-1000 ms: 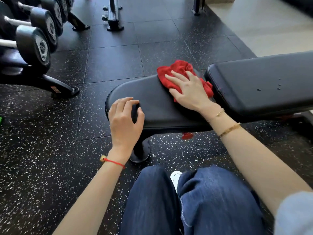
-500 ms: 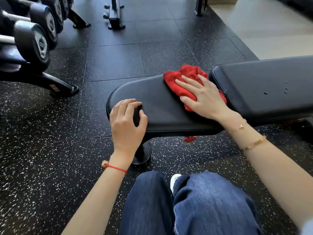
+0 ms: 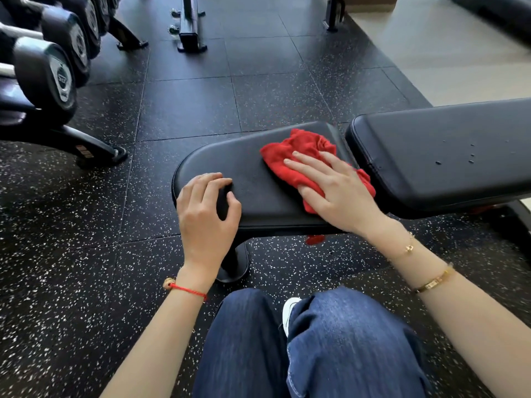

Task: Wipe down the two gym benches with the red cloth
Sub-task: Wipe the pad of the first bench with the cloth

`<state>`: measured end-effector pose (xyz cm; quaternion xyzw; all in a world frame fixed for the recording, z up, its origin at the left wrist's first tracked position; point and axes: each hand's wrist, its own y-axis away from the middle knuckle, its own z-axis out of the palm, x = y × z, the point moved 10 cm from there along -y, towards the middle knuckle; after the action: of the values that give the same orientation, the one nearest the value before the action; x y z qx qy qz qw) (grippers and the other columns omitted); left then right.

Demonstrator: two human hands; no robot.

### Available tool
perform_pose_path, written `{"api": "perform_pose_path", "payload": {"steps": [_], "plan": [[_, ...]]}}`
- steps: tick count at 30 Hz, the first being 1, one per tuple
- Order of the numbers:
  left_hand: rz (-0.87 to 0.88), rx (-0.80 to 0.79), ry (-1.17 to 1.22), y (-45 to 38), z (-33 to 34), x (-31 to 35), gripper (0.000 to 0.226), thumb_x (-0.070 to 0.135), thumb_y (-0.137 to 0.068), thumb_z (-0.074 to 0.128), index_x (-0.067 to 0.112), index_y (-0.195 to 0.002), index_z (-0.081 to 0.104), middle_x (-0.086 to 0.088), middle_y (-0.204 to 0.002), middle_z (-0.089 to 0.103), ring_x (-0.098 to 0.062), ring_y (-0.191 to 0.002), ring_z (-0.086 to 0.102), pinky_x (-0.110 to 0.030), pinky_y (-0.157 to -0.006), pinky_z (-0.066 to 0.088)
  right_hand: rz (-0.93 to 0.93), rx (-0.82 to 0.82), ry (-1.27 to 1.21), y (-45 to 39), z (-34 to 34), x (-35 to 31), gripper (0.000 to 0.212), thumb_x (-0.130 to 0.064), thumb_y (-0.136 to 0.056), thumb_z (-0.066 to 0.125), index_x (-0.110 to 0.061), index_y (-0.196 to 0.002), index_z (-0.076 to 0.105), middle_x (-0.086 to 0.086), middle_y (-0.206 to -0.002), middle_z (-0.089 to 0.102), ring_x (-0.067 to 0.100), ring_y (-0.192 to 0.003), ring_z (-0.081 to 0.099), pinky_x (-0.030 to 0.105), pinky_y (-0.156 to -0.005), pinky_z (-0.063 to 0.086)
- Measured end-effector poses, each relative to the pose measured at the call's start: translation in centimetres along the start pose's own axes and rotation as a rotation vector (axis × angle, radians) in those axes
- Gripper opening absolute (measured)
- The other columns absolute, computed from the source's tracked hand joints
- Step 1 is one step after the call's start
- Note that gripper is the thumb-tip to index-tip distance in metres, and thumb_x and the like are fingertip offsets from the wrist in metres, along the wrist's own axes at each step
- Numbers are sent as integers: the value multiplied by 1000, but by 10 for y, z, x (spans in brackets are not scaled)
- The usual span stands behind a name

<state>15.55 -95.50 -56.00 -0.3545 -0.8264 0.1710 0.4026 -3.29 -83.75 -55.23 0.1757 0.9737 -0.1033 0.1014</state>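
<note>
A black padded gym bench fills the middle: its seat pad (image 3: 253, 168) lies in front of me and its longer back pad (image 3: 448, 150) runs off to the right. The crumpled red cloth (image 3: 298, 155) lies on the right end of the seat pad. My right hand (image 3: 336, 188) presses flat on the cloth with fingers spread. My left hand (image 3: 205, 211) rests on the seat pad's near left edge, fingers curled over the rim. A few droplets dot the back pad. Only one bench is plainly in view.
A rack of black dumbbells (image 3: 48, 73) stands at the left, its foot (image 3: 94, 152) reaching toward the bench. Black machine bases (image 3: 189, 33) stand at the back. The bench's foot (image 3: 234, 265) sits just ahead of my knees (image 3: 301, 340). Pale flooring (image 3: 448, 53) lies at the right.
My right hand has slid the red cloth rightward along the seat pad, toward the gap before the back pad. My left hand has kept its place on the pad's edge.
</note>
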Motion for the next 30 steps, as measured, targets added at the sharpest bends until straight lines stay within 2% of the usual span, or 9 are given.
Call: {"api": "perform_pose_path", "payload": {"steps": [3,7,10,15,19,22,25,30], "plan": [[-9,-2,-3,0,0,0,19,15,-90,62,11,-107,70,-2,-117,68,-25,-117,58,-39,-109,39,120,20,11,-34,-3,38,48,-36,-98,46,-38,-145,40,-13,-155,34,26,-142,29,39,-120,15],[-14,-8,2,1,0,1,19,15,-90,62,11,-107,70,-2,-117,67,-25,-117,58,-39,-109,39,265,-42,37,-85,6,53,49,-41,-98,42,-41,-147,35,-15,-158,27,31,-144,23,41,-120,13],[-1,-3,-4,0,0,1,20,15,-90,61,10,-107,70,-3,-117,67,-26,-116,58,-40,-109,39,137,-82,52,-85,18,16,50,-42,-98,42,-43,-147,33,-15,-158,26,31,-144,22,42,-120,13],[3,0,-6,0,0,1,20,15,-89,61,11,-107,70,-3,-117,67,-26,-116,58,-40,-109,39,-97,-86,-4,-16,12,-18,52,-40,-95,45,-41,-146,37,-17,-155,32,25,-144,26,43,-120,16],[-5,-11,-5,1,1,1,20,16,-90,61,11,-108,70,-3,-118,67,-26,-117,58,-41,-109,39,-41,-25,-27,4,-6,18,50,-38,-95,43,-39,-145,40,-16,-154,34,22,-142,30,40,-121,17],[-13,-29,-1,1,1,1,20,15,-91,61,10,-108,69,-3,-119,66,-26,-118,57,-41,-110,39,90,-12,-30,-31,-5,47,47,-33,-98,46,-37,-145,40,-12,-156,32,26,-143,27,39,-122,12],[-29,-62,18,-1,1,1,20,14,-91,62,10,-109,69,-4,-120,66,-27,-119,56,-45,-110,39,200,-46,-6,-74,3,51,48,-37,-99,42,-40,-146,36,-13,-158,27,31,-146,21,41,-121,11],[-39,-73,4,6,-9,-7,22,17,-92,64,9,-113,69,-4,-123,66,-29,-123,54,-51,-110,37,-26,-113,-15,-76,25,-26,50,-37,-98,45,-41,-147,35,-15,-157,28,32,-146,20,44,-121,10]]}}
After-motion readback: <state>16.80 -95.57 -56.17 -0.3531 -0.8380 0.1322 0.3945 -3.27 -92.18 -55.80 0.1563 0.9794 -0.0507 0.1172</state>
